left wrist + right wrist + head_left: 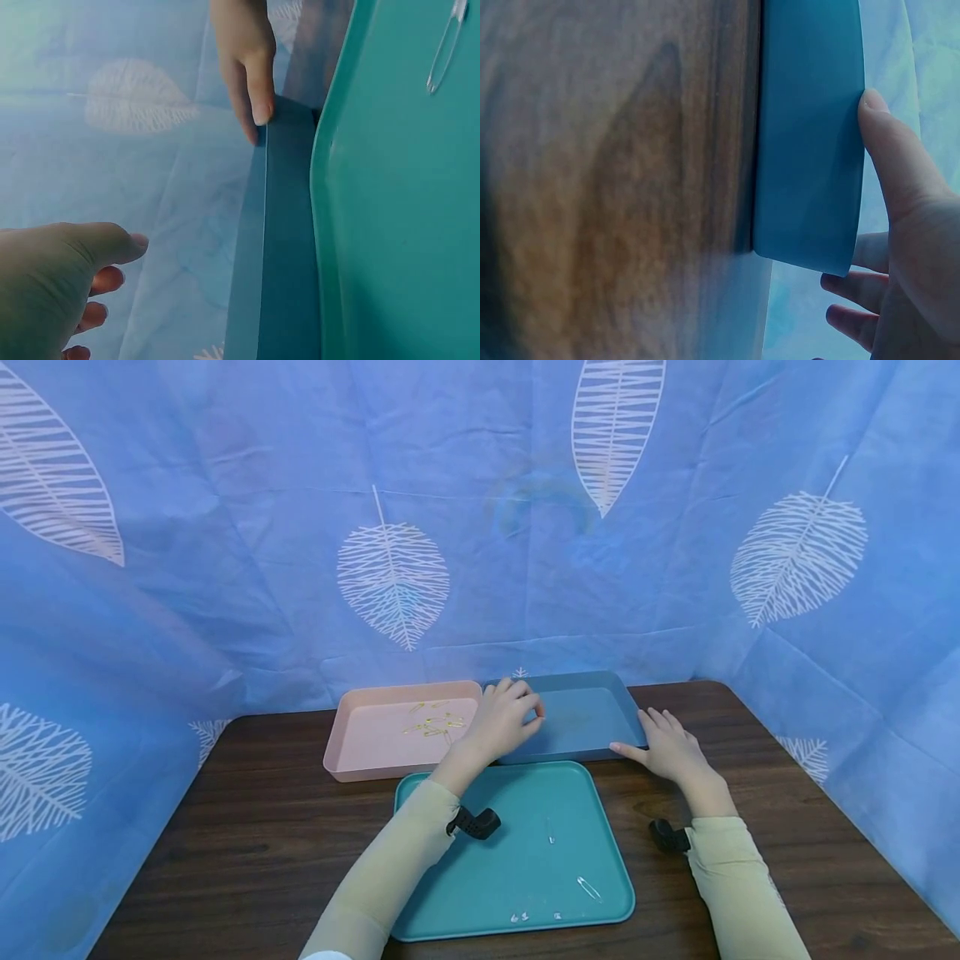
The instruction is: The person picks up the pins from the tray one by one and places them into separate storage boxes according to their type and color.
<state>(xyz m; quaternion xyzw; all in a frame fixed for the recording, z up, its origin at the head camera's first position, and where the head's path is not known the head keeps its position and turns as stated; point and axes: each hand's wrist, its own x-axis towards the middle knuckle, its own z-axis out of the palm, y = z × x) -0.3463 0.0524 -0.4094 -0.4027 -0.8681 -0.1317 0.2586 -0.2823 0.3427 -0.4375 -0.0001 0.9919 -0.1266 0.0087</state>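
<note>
My left hand hovers over the left part of the blue tray, its fingers loosely bent. In the left wrist view, thumb and fingertips of this hand stand apart with nothing visible between them. My right hand rests at the blue tray's front right corner. Its thumb touches the rim, while the other fingers lie along the side wall. Left of the blue tray is a pink tray with several small yellow pins. A silver safety pin lies in the teal tray in front.
Another small pin-like piece lies higher up in the teal tray, and tiny pale bits sit near its front edge. All three trays stand on a dark wooden table. A blue leaf-patterned cloth hangs behind.
</note>
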